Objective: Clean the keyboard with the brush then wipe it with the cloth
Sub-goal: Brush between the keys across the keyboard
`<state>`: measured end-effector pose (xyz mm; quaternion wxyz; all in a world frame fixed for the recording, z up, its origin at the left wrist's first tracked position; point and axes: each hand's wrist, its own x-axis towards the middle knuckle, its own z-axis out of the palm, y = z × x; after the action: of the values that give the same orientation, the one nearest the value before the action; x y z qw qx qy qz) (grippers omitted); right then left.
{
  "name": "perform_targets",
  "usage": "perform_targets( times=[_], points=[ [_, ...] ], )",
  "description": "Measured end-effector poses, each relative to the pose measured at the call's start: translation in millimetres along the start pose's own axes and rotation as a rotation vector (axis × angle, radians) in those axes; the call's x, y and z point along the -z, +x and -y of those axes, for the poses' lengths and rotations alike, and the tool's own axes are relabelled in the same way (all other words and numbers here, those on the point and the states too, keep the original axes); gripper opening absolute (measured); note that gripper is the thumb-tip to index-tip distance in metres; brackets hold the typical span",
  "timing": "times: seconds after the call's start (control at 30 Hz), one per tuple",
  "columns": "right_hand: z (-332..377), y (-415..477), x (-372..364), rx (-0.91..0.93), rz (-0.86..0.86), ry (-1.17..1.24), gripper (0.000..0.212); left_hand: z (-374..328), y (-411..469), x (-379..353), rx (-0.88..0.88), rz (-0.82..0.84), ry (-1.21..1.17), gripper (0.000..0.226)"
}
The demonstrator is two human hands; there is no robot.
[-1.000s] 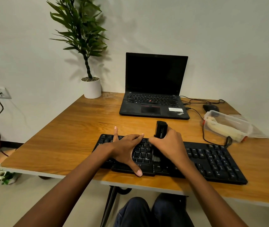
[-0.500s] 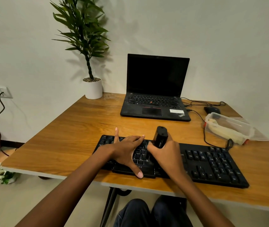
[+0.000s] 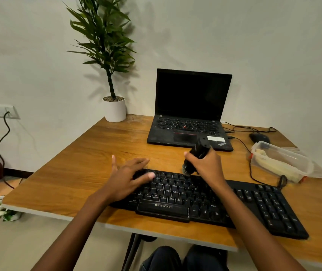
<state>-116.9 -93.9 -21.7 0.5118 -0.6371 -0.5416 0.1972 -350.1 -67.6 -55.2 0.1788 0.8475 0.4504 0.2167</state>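
Black full-size keyboard (image 3: 205, 204) lies flat on the wooden desk (image 3: 89, 165), along its near edge, running from centre to right and angled so its right end sits nearest the viewer. Keys are black with pale legends; the wide spacebar has "ZEBRONICS" printed in white, and a number pad sits at the right end. Left hand (image 3: 125, 178) is open, fingers spread, palm down, resting on the keyboard's far-left corner, holding nothing, with fingertips reaching past the far edge. Right hand (image 3: 207, 165) is closed around a black brush (image 3: 196, 155), a chunky dark handle tilted with its top pointing far-right toward the laptop (image 3: 191, 112). The greyish bristle end points down-left at the top key row; whether the bristles touch the keys can't be told, it's blurred. Laptop is open with a dark screen, far centre. Potted plant (image 3: 113, 79) in a white pot stands at the far-left corner. Black mouse (image 3: 259, 137) is far right, and just nearer a clear plastic container (image 3: 281, 161) holds something pale, possibly the cloth, can't tell.
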Motion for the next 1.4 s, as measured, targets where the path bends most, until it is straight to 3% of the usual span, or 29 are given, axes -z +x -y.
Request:
perform_targets(
  times=[0.1, 0.17, 0.3, 0.4, 0.67, 0.73, 0.83, 1.0, 1.1, 1.23, 1.4],
  points=[
    [-4, -2, -13, 0.057, 0.002, -0.09, 0.026, 23, -1, 2, 0.162, -0.178, -0.398, 0.048],
    [-9, -5, -15, 0.037, 0.068, -0.123, 0.024, 38, 0, -4, 0.207, -0.135, -0.448, 0.035],
    [-2, 5, 1, -0.027, 0.172, -0.128, 0.022, 52, 2, -15, 0.216, -0.14, -0.41, 0.036],
    [4, 6, 2, 0.024, 0.124, -0.098, 0.023, 53, 1, -15, 0.224, -0.167, -0.439, 0.036],
    [4, -4, 12, 0.064, 0.254, -0.275, 0.027, 53, 1, -17, 0.226, -0.194, -0.393, 0.036],
    [7, 0, 15, 0.102, 0.244, -0.206, 0.022, 53, 1, -17, 0.212, -0.193, -0.38, 0.041],
    [1, -4, 16, 0.005, 0.403, -0.024, 0.024, 53, 1, -16, 0.209, -0.202, -0.379, 0.047],
    [-5, 5, 23, 0.03, 0.413, -0.11, 0.032, 55, 2, -17, 0.194, -0.197, -0.368, 0.043],
    [3, 8, 21, -0.025, 0.552, -0.001, 0.032, 56, 2, -18, 0.189, -0.204, -0.368, 0.046],
    [12, 25, 27, -0.044, 0.714, -0.214, 0.041, 62, 3, -20, 0.199, -0.209, -0.358, 0.045],
    [18, 26, 26, 0.002, 0.782, -0.192, 0.03, 64, 4, -22, 0.201, -0.214, -0.355, 0.045]
  ],
)
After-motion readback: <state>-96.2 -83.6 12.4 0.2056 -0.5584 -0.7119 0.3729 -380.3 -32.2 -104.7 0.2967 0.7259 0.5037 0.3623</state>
